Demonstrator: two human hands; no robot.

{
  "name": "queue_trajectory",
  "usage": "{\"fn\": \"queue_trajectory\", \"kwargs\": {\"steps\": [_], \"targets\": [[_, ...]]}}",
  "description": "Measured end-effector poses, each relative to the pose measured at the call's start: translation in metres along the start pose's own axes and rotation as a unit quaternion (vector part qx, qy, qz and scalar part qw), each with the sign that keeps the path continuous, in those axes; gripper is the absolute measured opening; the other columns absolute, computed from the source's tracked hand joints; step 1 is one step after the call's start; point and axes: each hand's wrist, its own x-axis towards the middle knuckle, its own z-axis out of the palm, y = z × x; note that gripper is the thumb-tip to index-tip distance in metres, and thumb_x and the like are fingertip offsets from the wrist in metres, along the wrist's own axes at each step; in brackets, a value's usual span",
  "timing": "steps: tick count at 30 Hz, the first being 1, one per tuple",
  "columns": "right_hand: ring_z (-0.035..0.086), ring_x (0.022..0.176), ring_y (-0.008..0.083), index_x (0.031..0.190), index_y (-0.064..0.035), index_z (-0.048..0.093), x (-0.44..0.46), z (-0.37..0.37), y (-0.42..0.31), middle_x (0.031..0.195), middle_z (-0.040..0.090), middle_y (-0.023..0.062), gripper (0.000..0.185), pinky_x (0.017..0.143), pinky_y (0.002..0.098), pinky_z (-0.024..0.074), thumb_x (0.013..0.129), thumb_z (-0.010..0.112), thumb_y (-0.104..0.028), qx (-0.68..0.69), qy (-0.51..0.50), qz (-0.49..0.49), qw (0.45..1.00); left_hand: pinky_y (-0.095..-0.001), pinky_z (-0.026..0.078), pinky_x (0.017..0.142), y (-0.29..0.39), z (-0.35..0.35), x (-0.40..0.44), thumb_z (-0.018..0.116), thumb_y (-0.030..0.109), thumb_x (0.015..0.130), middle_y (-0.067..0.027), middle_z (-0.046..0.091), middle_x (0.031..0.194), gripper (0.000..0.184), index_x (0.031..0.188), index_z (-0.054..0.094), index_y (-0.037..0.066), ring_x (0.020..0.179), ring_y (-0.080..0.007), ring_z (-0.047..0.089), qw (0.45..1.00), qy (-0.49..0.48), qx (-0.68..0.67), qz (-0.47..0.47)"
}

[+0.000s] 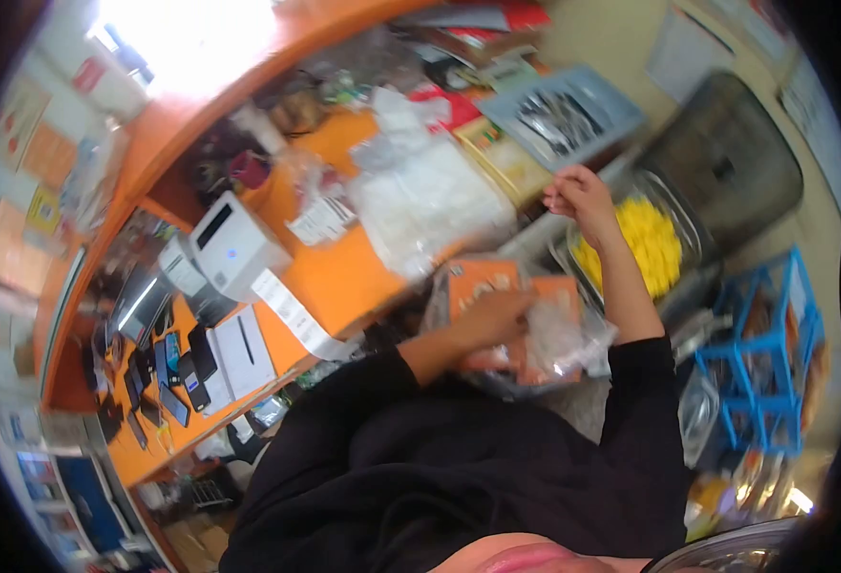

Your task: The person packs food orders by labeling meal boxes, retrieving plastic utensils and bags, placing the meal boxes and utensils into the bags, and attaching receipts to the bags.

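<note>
My left hand (494, 319) is over a clear plastic bag (592, 346) with orange printed packages (483, 282) in it. Motion smears its fingers, so I cannot tell whether they grip the bag. Crumpled clear plastic (554, 334) lies beside the fingertips. Higher up, my right hand (581, 201) is closed, its fingers curled together; whatever they may hold is too small to make out. It is near the blue-grey tray (621, 119) of cutlery (559, 122). Behind my right forearm, yellow chunks of food (645, 246) fill a clear-sided container (693, 224).
A dark translucent lid (726, 167) stands behind the yellow food. On the orange counter (358, 286) are white plastic bags (425, 205), a white receipt printer (234, 246) with paper hanging out, a notebook (241, 353) and several phones (174, 403). A blue rack (759, 358) stands at right.
</note>
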Motion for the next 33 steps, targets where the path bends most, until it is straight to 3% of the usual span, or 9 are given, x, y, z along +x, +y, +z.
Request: {"fn": "queue_trajectory", "kwargs": {"steps": [2, 6, 8, 10, 13, 23, 26, 29, 33], "targets": [[0.060, 0.068, 0.0094, 0.095, -0.0094, 0.061, -0.056, -0.002, -0.023, 0.083, 0.062, 0.0006, 0.006, 0.058, 0.0224, 0.0480, 0.091, 0.059, -0.013, -0.026, -0.045, -0.002, 0.999, -0.0401, 0.049, 0.070, -0.015, 0.022, -0.006, 0.060, 0.015, 0.081, -0.0152, 0.063, 0.084, 0.018, 0.097, 0.059, 0.005, 0.077, -0.0307, 0.063, 0.986, 0.117, -0.105, 0.057], [0.057, 0.071, 0.0085, 0.090, -0.0093, 0.065, -0.138, -0.020, -0.014, 0.084, 0.059, -0.0024, 0.006, 0.058, 0.0211, 0.0453, 0.087, 0.061, -0.006, -0.103, -0.082, -0.016, 0.991, -0.0314, 0.047, 0.067, -0.027, 0.024, -0.011, 0.059, 0.024, 0.085, -0.0071, 0.061, 0.078, 0.019, 0.090, 0.062, 0.006, 0.070, -0.0194, 0.057, 0.967, 0.046, -0.196, -0.155], [0.057, 0.073, 0.0087, 0.086, -0.0069, 0.068, -0.165, -0.018, 0.006, 0.084, 0.060, -0.0013, 0.010, 0.059, 0.0223, 0.0446, 0.082, 0.062, 0.000, -0.243, -0.101, -0.139, 0.955, -0.0264, 0.046, 0.068, -0.028, 0.024, -0.013, 0.059, 0.034, 0.089, -0.0039, 0.061, 0.077, 0.028, 0.091, 0.064, 0.007, 0.070, -0.0141, 0.055, 0.907, 0.012, -0.308, -0.288], [0.058, 0.072, 0.0091, 0.087, -0.0064, 0.069, -0.183, -0.012, 0.031, 0.083, 0.061, -0.0007, 0.012, 0.060, 0.0232, 0.0452, 0.080, 0.063, 0.001, -0.357, -0.144, -0.201, 0.901, -0.0260, 0.044, 0.063, -0.029, 0.024, -0.015, 0.061, 0.035, 0.087, -0.0025, 0.059, 0.073, 0.029, 0.086, 0.065, 0.007, 0.067, -0.0122, 0.054, 0.887, 0.013, -0.405, -0.219], [0.061, 0.073, 0.0099, 0.086, -0.0052, 0.068, -0.200, 0.024, 0.052, 0.080, 0.065, 0.0007, 0.012, 0.064, 0.0237, 0.0473, 0.078, 0.064, 0.002, -0.378, -0.014, -0.040, 0.925, -0.0240, 0.044, 0.060, -0.040, 0.025, -0.014, 0.065, 0.031, 0.087, -0.0008, 0.059, 0.077, 0.025, 0.091, 0.063, 0.006, 0.068, -0.0102, 0.053, 0.886, 0.012, -0.416, -0.206], [0.066, 0.072, 0.0127, 0.096, 0.0030, 0.062, -0.186, 0.024, 0.095, 0.082, 0.068, 0.0082, 0.014, 0.065, 0.0229, 0.0520, 0.084, 0.064, -0.002, -0.013, 0.099, 0.010, 0.995, -0.0273, 0.046, 0.061, -0.027, 0.028, -0.018, 0.068, 0.023, 0.084, 0.0015, 0.059, 0.080, 0.024, 0.098, 0.063, 0.005, 0.072, -0.0105, 0.056, 0.972, 0.055, -0.177, -0.146], [0.066, 0.074, 0.0128, 0.095, 0.0035, 0.063, -0.187, 0.031, 0.088, 0.082, 0.068, 0.0082, 0.012, 0.065, 0.0233, 0.0526, 0.084, 0.063, -0.002, 0.047, 0.139, -0.006, 0.989, -0.0296, 0.048, 0.066, -0.059, 0.031, -0.012, 0.066, 0.016, 0.081, -0.0027, 0.063, 0.083, 0.019, 0.096, 0.065, 0.004, 0.077, -0.0166, 0.061, 0.979, 0.017, 0.175, 0.101], [0.067, 0.075, 0.0141, 0.093, 0.0019, 0.067, -0.182, 0.032, 0.097, 0.082, 0.070, 0.0087, 0.012, 0.066, 0.0249, 0.0528, 0.083, 0.064, -0.004, -0.011, 0.136, -0.025, 0.990, -0.0326, 0.049, 0.073, 0.000, 0.031, -0.042, 0.061, 0.012, 0.078, -0.0101, 0.063, 0.086, 0.017, 0.093, 0.065, 0.005, 0.081, -0.0269, 0.061, 0.959, 0.118, -0.257, -0.024], [0.066, 0.074, 0.0139, 0.092, -0.0019, 0.071, -0.195, 0.037, 0.079, 0.083, 0.070, 0.0082, 0.013, 0.068, 0.0260, 0.0522, 0.080, 0.066, -0.005, -0.233, 0.079, -0.033, 0.969, -0.0336, 0.050, 0.076, 0.005, 0.028, -0.041, 0.062, -0.001, 0.078, -0.0103, 0.066, 0.092, 0.015, 0.090, 0.068, 0.005, 0.088, -0.0281, 0.063, 0.972, 0.137, 0.079, 0.172]]}}
